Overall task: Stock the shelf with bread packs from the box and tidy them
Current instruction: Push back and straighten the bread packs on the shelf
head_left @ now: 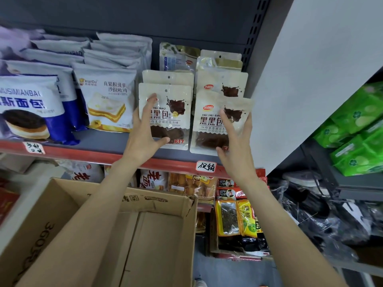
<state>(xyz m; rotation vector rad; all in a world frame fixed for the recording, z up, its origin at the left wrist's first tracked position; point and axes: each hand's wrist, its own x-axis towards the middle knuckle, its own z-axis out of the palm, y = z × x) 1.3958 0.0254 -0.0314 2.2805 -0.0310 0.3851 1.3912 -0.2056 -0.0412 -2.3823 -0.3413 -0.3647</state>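
Observation:
Two rows of beige chocolate bread packs stand upright on the grey shelf (116,141). My left hand (145,131) holds the front pack of the left row (172,112), fingers up its left edge and thumb across its lower front. My right hand (238,139) holds the front pack of the right row (209,121), with fingers over its right side and the thumb at its bottom. More of the same packs (221,81) stand behind both. The open cardboard box (161,235) sits below my arms, and no packs are visible inside it.
White pineapple toast packs (107,100) and blue-and-white bread packs (31,108) fill the shelf to the left. A red price rail (182,164) runs along the shelf front. Snack bags (236,216) lie on lower shelves. A white wall (310,79) and green packs (360,131) stand at right.

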